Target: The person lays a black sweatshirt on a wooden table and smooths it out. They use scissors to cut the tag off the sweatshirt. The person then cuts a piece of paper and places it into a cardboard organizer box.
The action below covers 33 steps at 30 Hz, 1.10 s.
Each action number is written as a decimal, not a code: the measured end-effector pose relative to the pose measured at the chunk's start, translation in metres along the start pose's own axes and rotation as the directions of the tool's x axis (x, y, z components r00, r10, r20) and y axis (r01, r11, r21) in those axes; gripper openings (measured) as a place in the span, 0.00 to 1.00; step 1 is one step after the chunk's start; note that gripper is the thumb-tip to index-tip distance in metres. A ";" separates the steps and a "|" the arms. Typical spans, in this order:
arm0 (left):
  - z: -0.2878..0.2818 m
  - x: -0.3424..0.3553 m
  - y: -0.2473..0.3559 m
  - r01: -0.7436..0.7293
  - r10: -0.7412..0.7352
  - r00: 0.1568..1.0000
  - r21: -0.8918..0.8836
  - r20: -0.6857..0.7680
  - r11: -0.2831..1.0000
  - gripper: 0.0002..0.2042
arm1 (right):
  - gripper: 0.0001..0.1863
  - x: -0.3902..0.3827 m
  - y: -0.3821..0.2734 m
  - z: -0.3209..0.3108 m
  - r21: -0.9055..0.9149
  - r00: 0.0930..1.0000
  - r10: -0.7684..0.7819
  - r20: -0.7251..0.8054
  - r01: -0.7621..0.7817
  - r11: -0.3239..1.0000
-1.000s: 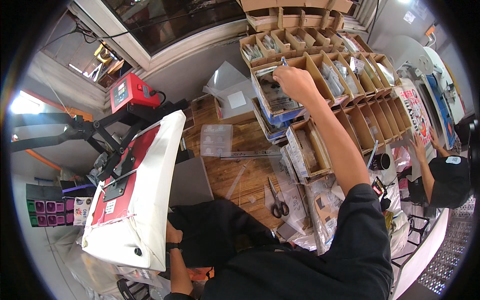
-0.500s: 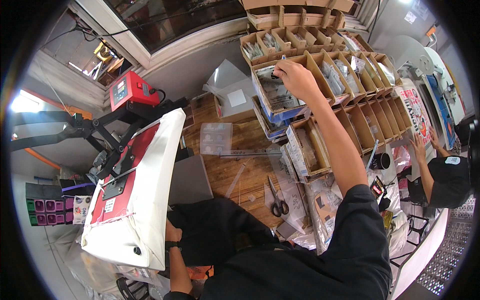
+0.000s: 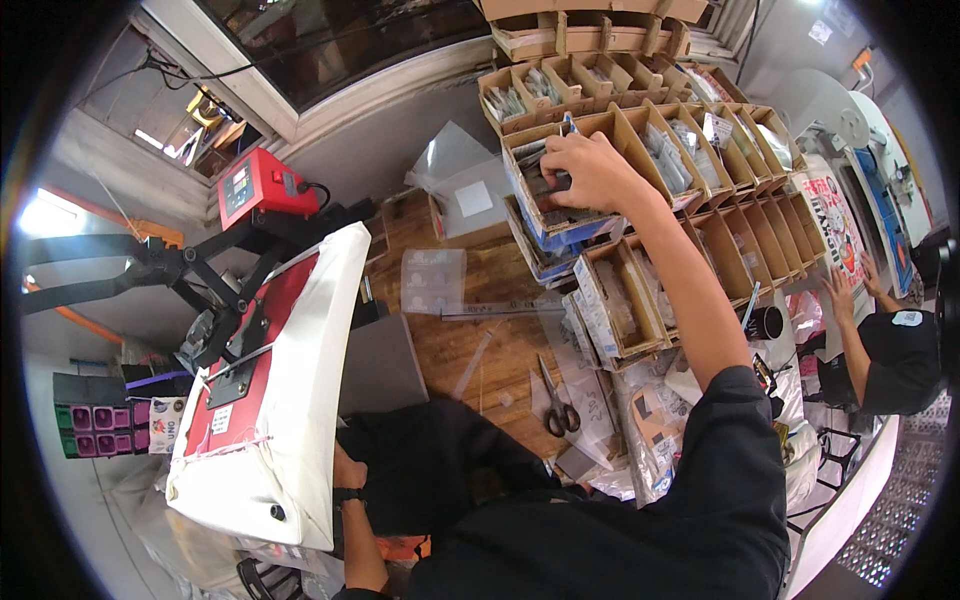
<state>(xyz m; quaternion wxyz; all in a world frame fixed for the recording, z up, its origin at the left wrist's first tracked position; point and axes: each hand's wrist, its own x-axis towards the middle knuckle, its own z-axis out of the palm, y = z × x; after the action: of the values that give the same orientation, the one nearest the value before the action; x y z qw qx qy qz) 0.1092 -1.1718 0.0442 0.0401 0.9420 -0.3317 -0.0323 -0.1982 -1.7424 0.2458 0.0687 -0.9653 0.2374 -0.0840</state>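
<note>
My right hand [image 3: 580, 170] is inside a cardboard compartment box [image 3: 540, 225] at the upper middle, its fingers curled round a small dark thing that I cannot make out. Slim cardboard dividers and small plastic packets [image 3: 665, 160] lie to its right. My left hand [image 3: 350, 470] rests low by the white-padded heat press [image 3: 280, 400], against a black cloth [image 3: 410, 460]; its fingers are mostly hidden, so I cannot tell their grip. The press has a red control box [image 3: 262, 185] on a black linkage.
Scissors [image 3: 555, 405], clear sheets [image 3: 432, 280] and a ruler lie on the wooden table [image 3: 485, 355]. A black mug [image 3: 762, 322] stands right of the boxes. A co-worker [image 3: 880, 355] at the far right has hands on a printed sheet [image 3: 825, 215].
My right hand has dropped a little deeper into the box, and its fingers have curled round a dark thing. My left hand stays by the press.
</note>
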 end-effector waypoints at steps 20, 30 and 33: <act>0.005 -0.002 -0.005 0.078 -0.079 0.997 0.047 0.020 0.996 0.42 | 0.18 0.021 -0.015 -0.009 -0.071 0.904 -0.064 0.423 0.104 0.992; 0.002 0.004 0.009 0.116 -0.118 0.990 0.037 0.078 0.993 0.43 | 0.12 0.012 0.006 -0.026 -0.266 0.984 -0.173 -0.043 0.155 0.951; -0.011 0.006 0.025 0.226 -0.227 0.958 0.026 0.173 0.974 0.42 | 0.12 0.011 0.014 -0.014 -0.262 0.981 -0.149 -0.127 0.112 0.959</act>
<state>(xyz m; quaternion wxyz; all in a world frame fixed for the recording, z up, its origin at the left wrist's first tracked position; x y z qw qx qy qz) 0.0993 -1.1949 0.0569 0.0041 0.9674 -0.2240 -0.1182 -0.1972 -1.7615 0.2588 -0.0784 -0.9710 0.1862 -0.1276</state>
